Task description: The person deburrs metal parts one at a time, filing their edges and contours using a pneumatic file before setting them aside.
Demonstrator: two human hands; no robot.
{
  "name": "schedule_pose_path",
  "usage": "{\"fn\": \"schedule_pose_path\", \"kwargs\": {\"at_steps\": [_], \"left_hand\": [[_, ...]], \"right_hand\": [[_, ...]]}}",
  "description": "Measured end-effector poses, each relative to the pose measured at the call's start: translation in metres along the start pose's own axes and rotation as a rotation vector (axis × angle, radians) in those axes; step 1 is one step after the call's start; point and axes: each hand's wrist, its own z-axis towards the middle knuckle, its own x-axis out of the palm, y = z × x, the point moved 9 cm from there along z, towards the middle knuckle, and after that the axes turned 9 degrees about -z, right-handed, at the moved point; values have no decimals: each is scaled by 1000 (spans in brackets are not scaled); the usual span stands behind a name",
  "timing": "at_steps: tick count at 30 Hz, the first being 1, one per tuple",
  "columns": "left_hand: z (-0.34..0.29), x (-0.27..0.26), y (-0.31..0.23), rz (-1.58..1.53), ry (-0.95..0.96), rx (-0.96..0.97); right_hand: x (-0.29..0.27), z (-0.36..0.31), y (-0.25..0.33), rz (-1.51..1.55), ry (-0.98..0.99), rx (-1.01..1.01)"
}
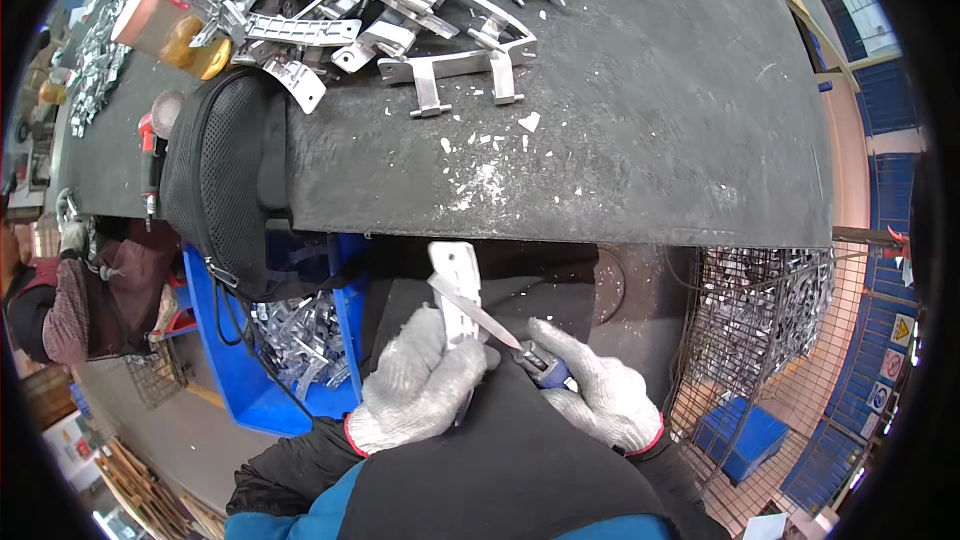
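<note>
My left hand (pixel 412 385), in a light knitted glove, grips a silver metal bracket (pixel 455 265) that stands up from my fingers just off the table's front edge. In my gloved right hand (pixel 608 392) is a file-like tool (pixel 490 324) with a long flat blade and a grey and blue handle end. Its blade slants up to the left and crosses in front of the bracket's middle. Whether blade and metal touch, I cannot tell. The lower end of the bracket is hidden by my left fingers.
Metal brackets (pixel 430 70) lie heaped on the dark table (pixel 680 130), with pale chips (pixel 482 180) nearer me. A black mesh bag (pixel 225 180) sits at the left edge above a blue bin (pixel 235 380) of parts. Right stands a wire cage (pixel 770 310). Another person (pixel 100 300) is at left.
</note>
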Motion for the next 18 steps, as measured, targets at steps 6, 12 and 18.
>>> {"fn": "schedule_pose_path", "kwargs": {"at_steps": [6, 12, 18], "left_hand": [[30, -5, 16, -69, 92, 131], [40, 2, 7, -184, 210, 76], [43, 2, 4, -482, 231, 224]], "right_hand": [[24, 21, -9, 615, 125, -52], [43, 32, -21, 949, 262, -70], [-16, 11, -4, 261, -24, 25]]}}
